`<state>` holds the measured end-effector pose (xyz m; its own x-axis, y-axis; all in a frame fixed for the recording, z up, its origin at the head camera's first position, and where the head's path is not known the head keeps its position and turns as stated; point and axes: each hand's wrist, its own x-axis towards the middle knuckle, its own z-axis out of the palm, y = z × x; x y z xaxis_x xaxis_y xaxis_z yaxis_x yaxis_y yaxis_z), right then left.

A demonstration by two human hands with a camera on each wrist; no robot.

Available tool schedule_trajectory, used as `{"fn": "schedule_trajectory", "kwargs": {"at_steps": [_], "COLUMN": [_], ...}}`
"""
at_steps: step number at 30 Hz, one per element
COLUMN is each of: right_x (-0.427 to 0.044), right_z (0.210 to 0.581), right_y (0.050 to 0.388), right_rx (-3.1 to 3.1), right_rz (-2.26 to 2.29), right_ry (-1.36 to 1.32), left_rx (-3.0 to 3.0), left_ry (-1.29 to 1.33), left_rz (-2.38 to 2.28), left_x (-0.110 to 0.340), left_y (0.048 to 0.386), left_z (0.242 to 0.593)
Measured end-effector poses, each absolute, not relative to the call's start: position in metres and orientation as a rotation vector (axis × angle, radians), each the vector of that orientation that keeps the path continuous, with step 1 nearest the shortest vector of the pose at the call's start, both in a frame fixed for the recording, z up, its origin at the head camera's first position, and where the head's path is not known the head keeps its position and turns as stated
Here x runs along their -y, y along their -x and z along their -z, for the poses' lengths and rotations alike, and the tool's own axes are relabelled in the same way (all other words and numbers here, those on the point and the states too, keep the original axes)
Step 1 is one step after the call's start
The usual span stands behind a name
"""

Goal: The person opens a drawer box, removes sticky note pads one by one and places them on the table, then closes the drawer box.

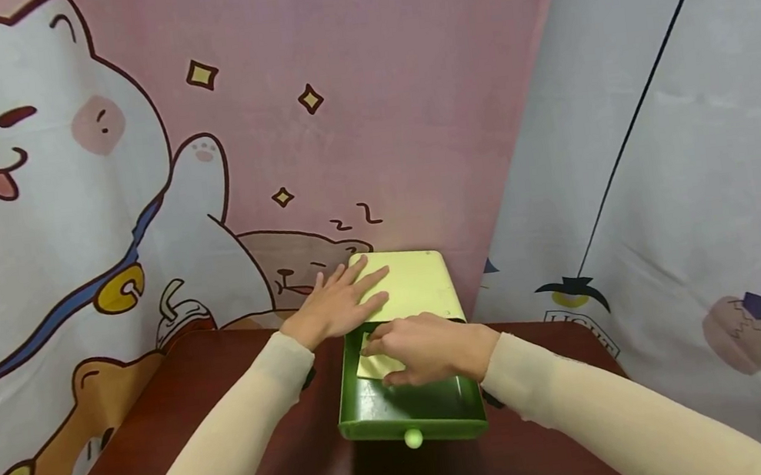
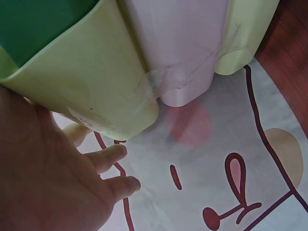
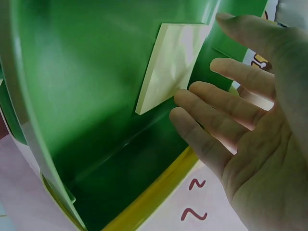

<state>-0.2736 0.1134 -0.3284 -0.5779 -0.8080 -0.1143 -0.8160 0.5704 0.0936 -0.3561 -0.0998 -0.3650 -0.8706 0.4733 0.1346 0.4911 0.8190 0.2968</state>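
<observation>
A small cabinet with a pale yellow top [image 1: 420,280] stands on the table, its green drawer [image 1: 412,406] pulled out towards me. My left hand [image 1: 339,304] rests with spread fingers on the left part of that top. In the left wrist view the same hand [image 2: 53,168] lies along the yellow casing [image 2: 101,82]. Inside the drawer, towards its back left, lies a pad of yellow sticky notes [image 1: 375,368]. My right hand [image 1: 427,347] is over the drawer, partly covering the pad. In the right wrist view its loosely stretched fingers are beside the pad [image 3: 174,62], holding nothing.
A round light green knob [image 1: 412,438] sits on the drawer's front. Below the casing's yellow tier are a pink tier [image 2: 180,43] and another yellow one [image 2: 243,33]. Behind the dark red table [image 1: 307,462] hangs a printed cartoon curtain [image 1: 407,95].
</observation>
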Motion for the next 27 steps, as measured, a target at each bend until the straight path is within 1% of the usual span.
{"fn": "schedule_trajectory", "kwargs": {"at_steps": [15,21,27], "right_x": [-0.106,-0.105,-0.106], "right_z": [0.335,0.337,0.341], "right_y": [0.277,0.278,0.279], "right_rx": [-2.743,-2.717,-2.708], "right_rz": [-0.425,-0.445,-0.446], "right_ry": [1.515,1.481,1.541], "left_rx": [2.949,2.943,2.95], "left_ry": [0.787,0.79,0.791], "left_rz": [0.536,0.536,0.525], "left_x": [0.099,0.098,0.098], "left_y": [0.356,0.357,0.357], "left_z": [0.364,0.364,0.363]}}
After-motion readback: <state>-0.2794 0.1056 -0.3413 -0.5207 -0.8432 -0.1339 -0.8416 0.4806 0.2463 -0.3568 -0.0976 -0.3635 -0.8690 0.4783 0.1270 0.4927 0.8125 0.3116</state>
